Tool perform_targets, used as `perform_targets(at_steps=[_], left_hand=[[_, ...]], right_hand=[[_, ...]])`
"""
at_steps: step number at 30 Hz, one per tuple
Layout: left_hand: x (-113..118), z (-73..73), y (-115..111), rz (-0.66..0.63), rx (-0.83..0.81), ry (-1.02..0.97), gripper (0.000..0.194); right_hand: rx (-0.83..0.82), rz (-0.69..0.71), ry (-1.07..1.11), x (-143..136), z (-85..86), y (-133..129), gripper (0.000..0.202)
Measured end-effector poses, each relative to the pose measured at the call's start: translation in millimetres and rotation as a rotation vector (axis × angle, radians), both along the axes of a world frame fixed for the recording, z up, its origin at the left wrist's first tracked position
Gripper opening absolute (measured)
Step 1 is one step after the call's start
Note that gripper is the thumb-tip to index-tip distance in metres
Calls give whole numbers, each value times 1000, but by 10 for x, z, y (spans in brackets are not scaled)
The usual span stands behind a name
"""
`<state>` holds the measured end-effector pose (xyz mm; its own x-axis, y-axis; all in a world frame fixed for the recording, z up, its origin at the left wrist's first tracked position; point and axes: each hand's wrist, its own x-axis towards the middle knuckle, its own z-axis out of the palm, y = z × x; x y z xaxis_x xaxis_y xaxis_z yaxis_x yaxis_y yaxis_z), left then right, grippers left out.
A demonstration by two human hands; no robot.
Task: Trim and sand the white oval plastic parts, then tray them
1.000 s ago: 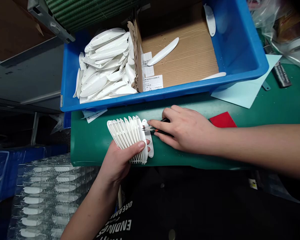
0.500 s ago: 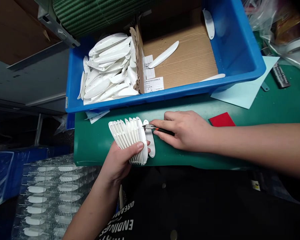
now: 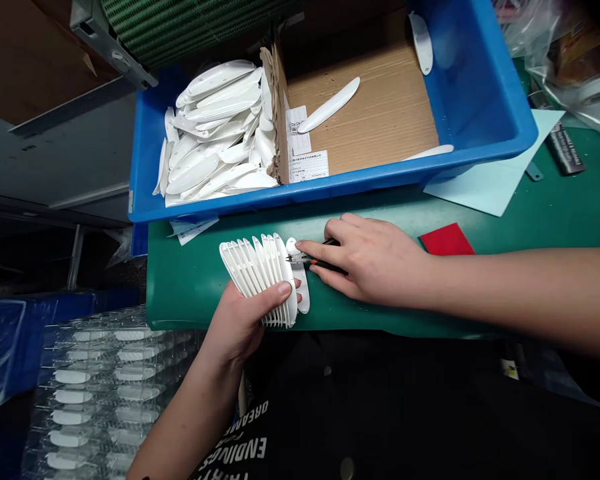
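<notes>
My left hand [image 3: 247, 313] is closed around a fanned row of long white plastic parts [image 3: 255, 270], its thumb pressed on the rightmost ones. Just right of the row, another white part [image 3: 303, 287] stands a little apart, with my left fingertips against it. My right hand [image 3: 370, 260] grips small nippers [image 3: 325, 261] with dark handles and an orange mark. Their jaws reach into the gap between the row and the separate part, near the upper ends. Whether the tips touch plastic I cannot tell.
Behind my hands stands a blue bin [image 3: 360, 177] with a cardboard divider [image 3: 276, 113]. White parts [image 3: 220, 127] are heaped on its left; several lie on its right. A red piece [image 3: 447, 240] lies beside my right forearm. Stacked clear trays [image 3: 100, 400] stand lower left.
The nippers' jaws and handles have spread apart. My right hand has risen slightly at the knuckles, and the view has shifted a little. My left hand keeps its hold on the white parts.
</notes>
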<state>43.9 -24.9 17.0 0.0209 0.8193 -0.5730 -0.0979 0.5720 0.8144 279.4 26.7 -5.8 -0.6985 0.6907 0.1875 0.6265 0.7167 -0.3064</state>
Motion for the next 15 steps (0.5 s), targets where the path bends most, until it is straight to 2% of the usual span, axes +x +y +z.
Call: perform_targets(at_steps=[4,15], left_hand=[[-6,1,18,-12,-1,7,73],[12,26,34,-37,12,21,58]], right_hand=[[5,2,13,6,1,10,42],[30,-4,-44,-5,9,2,41]])
